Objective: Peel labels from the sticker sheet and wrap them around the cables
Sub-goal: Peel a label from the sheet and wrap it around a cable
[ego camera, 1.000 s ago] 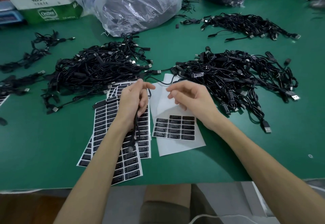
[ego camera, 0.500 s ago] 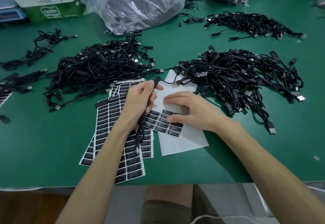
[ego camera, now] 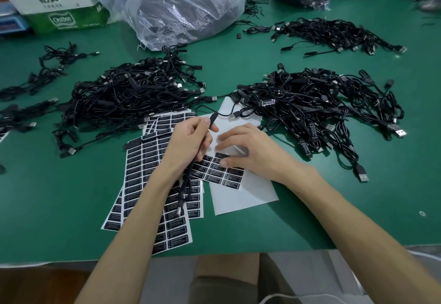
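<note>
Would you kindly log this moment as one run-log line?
left hand: grips cable | right hand: touches sticker sheet at its labels

Small assembly workshop: green-topped bench point(ego camera: 238, 70), heaped black USB cables point(ego camera: 133, 94), bagged stock point(ego camera: 186, 10), label sheets point(ego camera: 143, 165).

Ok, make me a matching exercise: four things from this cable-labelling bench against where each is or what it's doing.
1. left hand
2. right hand
3. crinkled clear plastic bag
4. green-and-white cardboard box

A. far left corner of the green table
B. rests on the white sticker sheet
C. grips a thin black cable
D. far side, middle

Pairs: 1-C, 2-B, 3-D, 4-A
</note>
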### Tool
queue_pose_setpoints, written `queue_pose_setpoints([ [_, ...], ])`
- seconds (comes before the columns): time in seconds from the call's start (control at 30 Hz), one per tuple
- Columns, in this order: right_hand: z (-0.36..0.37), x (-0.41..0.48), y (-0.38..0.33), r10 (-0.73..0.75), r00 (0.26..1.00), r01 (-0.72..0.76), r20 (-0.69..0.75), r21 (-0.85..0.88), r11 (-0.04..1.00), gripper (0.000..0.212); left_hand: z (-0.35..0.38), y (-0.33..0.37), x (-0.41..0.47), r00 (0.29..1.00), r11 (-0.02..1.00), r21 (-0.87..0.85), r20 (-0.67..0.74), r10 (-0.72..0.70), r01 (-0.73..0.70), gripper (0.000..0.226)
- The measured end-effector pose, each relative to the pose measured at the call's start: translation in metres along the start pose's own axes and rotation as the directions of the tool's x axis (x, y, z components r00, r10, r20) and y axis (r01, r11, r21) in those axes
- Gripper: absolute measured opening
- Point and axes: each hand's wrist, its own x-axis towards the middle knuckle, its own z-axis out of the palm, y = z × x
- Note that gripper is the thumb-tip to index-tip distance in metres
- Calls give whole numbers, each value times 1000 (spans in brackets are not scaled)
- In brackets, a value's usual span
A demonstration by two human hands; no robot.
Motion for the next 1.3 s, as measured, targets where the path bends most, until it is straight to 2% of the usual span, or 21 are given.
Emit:
queue_pose_setpoints([
  [0.23,3,-1,-1,5,1000,-4,5,-61,998,50,1,0,0,1000,1000,1,-3,8,-8,33],
  [0.43,4,-1,-2,-9,1000,7,-25,-76,997,41,1,0,0,1000,1000,-3,0,12,-12,33],
  [0.87,3,-1,1,15,997,-12,-75,48,999,33,3,3,-1,1000,1000,10,5,-1,1,32],
  [1.3,3,-2,-4,-42,997,40,-71,-25,999,23,2,0,0,1000,1000,9,9,1,-1,32],
])
